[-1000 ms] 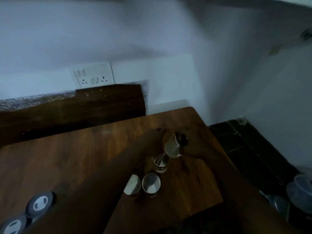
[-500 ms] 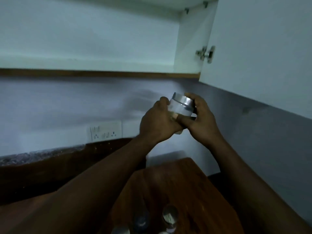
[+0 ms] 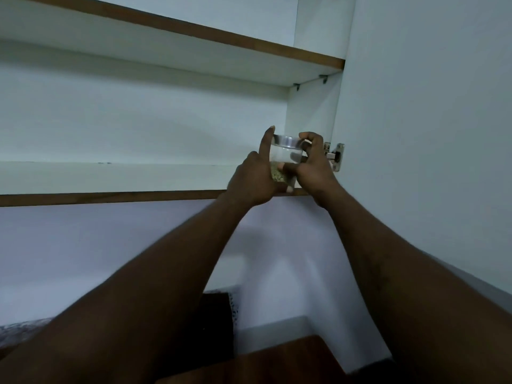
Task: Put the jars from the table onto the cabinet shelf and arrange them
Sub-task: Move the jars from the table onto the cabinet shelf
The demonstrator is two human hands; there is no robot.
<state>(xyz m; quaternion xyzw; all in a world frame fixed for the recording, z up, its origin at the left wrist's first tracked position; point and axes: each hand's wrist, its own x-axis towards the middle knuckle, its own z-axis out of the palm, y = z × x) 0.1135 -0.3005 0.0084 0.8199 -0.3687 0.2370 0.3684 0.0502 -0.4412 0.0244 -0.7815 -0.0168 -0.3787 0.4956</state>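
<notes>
Jar (image 3: 285,159), clear glass with a metal lid and some greenish grains at its bottom, sits at the right end of the lower cabinet shelf (image 3: 116,178), gripped from both sides. Nearest, the wooden worktop (image 3: 277,361) shows at the bottom edge. Left hand (image 3: 252,181) presses its fingers (image 3: 266,145) against the jar's side; right hand (image 3: 315,167) clasps the lid and body. Beyond, a hinge (image 3: 333,156) and the upper shelf (image 3: 166,54)
</notes>
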